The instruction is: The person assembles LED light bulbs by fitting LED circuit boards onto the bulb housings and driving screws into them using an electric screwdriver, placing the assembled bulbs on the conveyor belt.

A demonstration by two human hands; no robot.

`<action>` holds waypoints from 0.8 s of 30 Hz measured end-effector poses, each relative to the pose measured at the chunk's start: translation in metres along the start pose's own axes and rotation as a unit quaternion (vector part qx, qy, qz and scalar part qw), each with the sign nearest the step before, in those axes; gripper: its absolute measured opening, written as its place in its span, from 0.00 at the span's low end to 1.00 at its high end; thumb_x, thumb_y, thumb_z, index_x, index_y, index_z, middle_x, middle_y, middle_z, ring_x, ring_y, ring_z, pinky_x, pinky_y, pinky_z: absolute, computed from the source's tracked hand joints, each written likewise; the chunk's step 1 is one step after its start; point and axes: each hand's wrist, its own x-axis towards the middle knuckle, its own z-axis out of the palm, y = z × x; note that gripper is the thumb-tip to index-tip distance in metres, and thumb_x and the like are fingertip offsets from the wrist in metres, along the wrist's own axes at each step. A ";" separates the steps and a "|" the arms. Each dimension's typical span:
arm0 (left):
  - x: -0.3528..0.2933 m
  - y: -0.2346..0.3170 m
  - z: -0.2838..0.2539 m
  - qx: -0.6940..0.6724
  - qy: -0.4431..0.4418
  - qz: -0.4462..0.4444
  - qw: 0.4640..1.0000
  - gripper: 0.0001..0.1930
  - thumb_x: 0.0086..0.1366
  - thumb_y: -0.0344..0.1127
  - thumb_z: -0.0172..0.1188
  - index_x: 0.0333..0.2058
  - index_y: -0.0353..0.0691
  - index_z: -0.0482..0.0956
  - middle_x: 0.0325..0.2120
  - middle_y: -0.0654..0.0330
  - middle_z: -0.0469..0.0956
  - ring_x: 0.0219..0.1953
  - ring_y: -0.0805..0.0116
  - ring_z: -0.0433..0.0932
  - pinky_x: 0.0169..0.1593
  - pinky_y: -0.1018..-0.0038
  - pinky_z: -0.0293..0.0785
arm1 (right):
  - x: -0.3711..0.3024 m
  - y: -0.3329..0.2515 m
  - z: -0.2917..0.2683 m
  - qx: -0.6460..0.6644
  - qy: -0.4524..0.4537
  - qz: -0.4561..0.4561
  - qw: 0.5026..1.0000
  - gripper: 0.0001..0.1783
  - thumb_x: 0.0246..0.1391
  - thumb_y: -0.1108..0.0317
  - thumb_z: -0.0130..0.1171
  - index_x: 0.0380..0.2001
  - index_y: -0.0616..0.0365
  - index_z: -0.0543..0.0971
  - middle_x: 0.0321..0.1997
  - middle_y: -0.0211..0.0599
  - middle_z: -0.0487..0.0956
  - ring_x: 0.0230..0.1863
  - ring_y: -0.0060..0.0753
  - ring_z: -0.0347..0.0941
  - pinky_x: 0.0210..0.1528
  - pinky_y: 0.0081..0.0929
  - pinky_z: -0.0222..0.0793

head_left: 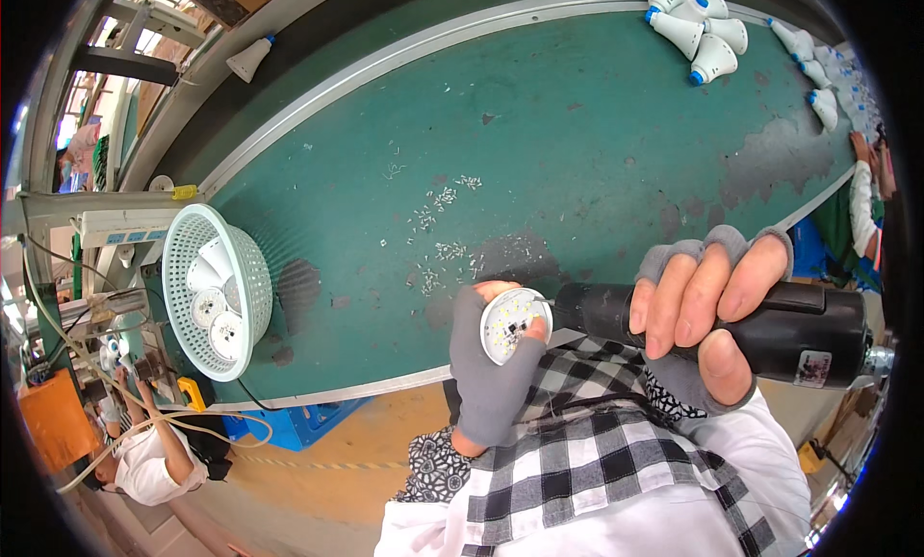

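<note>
One round white lamp (pixel 506 328) is pinched in the gloved left hand (pixel 489 376), and a black power tool (pixel 813 331) is wrapped by the right hand (pixel 701 302), its nose close beside the lamp's rim. If this tool were tilted or the left hold loosened, the lamp could perhaps be scratched by a slipping tip. The lamp's face is white, dotted with yellowish squares and dark parts.

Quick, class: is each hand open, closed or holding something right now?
Left hand: closed, holding a light bulb.
Right hand: closed around a black power tool.
</note>
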 end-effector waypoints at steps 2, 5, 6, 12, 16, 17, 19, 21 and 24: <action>0.000 0.001 0.002 0.001 0.000 -0.012 1.000 0.16 0.55 0.26 0.60 0.43 0.37 0.72 0.35 0.63 0.73 0.36 0.79 0.73 0.39 0.81 0.72 | 0.001 -0.002 -0.001 -0.045 -0.049 0.015 0.998 0.18 0.53 0.70 0.65 0.35 0.51 0.62 0.26 0.30 0.73 0.22 0.27 0.72 0.33 0.30 0.71; 0.008 0.011 0.000 -0.027 -0.027 -0.049 0.998 0.17 0.54 0.28 0.62 0.43 0.37 0.71 0.36 0.62 0.74 0.36 0.78 0.73 0.39 0.81 0.72 | 0.008 0.003 -0.006 -0.025 -0.029 0.001 0.999 0.18 0.52 0.71 0.64 0.35 0.52 0.62 0.25 0.30 0.72 0.22 0.26 0.70 0.32 0.28 0.71; 0.010 0.015 -0.004 -0.055 -0.054 -0.078 0.994 0.17 0.53 0.29 0.62 0.43 0.38 0.71 0.36 0.62 0.74 0.36 0.77 0.74 0.40 0.81 0.73 | 0.016 0.002 -0.011 -0.008 -0.047 -0.001 0.999 0.16 0.53 0.72 0.61 0.35 0.52 0.62 0.25 0.29 0.70 0.22 0.25 0.69 0.31 0.26 0.70; 0.021 0.008 -0.037 -0.137 -0.148 -0.089 0.975 0.20 0.57 0.42 0.61 0.44 0.37 0.70 0.44 0.56 0.74 0.43 0.70 0.76 0.45 0.75 0.74 | 0.026 -0.002 -0.019 -0.044 0.050 0.181 0.981 0.14 0.54 0.72 0.57 0.42 0.58 0.68 0.25 0.29 0.72 0.24 0.22 0.70 0.31 0.22 0.68; 0.030 0.001 -0.041 -0.144 -0.231 -0.054 0.961 0.31 0.63 0.55 0.54 0.51 0.31 0.71 0.52 0.52 0.71 0.48 0.67 0.75 0.52 0.73 0.72 | 0.003 0.029 -0.022 -0.139 -0.060 0.432 0.889 0.24 0.45 0.70 0.67 0.46 0.62 0.71 0.26 0.29 0.75 0.25 0.18 0.72 0.28 0.18 0.68; 0.030 -0.001 -0.037 -0.144 -0.232 -0.054 0.960 0.31 0.63 0.55 0.54 0.51 0.31 0.71 0.52 0.52 0.71 0.48 0.67 0.75 0.52 0.73 0.72 | -0.005 0.037 -0.025 -0.103 -0.075 0.448 0.885 0.25 0.43 0.71 0.67 0.46 0.62 0.71 0.26 0.29 0.74 0.23 0.19 0.72 0.27 0.17 0.68; 0.025 -0.005 -0.025 -0.275 -0.111 -0.076 0.952 0.35 0.66 0.58 0.49 0.55 0.29 0.70 0.56 0.51 0.68 0.49 0.65 0.76 0.53 0.72 0.72 | -0.018 0.045 -0.018 -0.080 -0.051 0.461 0.882 0.22 0.46 0.70 0.68 0.44 0.61 0.72 0.27 0.28 0.75 0.25 0.19 0.73 0.29 0.18 0.69; 0.018 -0.002 -0.018 -0.286 -0.076 -0.037 0.954 0.28 0.66 0.51 0.52 0.51 0.30 0.72 0.56 0.53 0.68 0.48 0.65 0.76 0.52 0.72 0.72 | -0.029 0.054 -0.010 -0.054 0.058 0.440 0.894 0.19 0.46 0.71 0.67 0.42 0.62 0.73 0.28 0.30 0.75 0.26 0.20 0.74 0.29 0.18 0.70; 0.009 0.009 -0.016 -0.219 -0.021 -0.137 0.966 0.15 0.58 0.36 0.59 0.42 0.35 0.74 0.45 0.56 0.74 0.42 0.70 0.75 0.45 0.75 0.72 | -0.031 0.055 -0.012 -0.027 0.026 0.418 0.908 0.14 0.47 0.73 0.65 0.36 0.61 0.73 0.27 0.31 0.75 0.26 0.22 0.74 0.30 0.21 0.70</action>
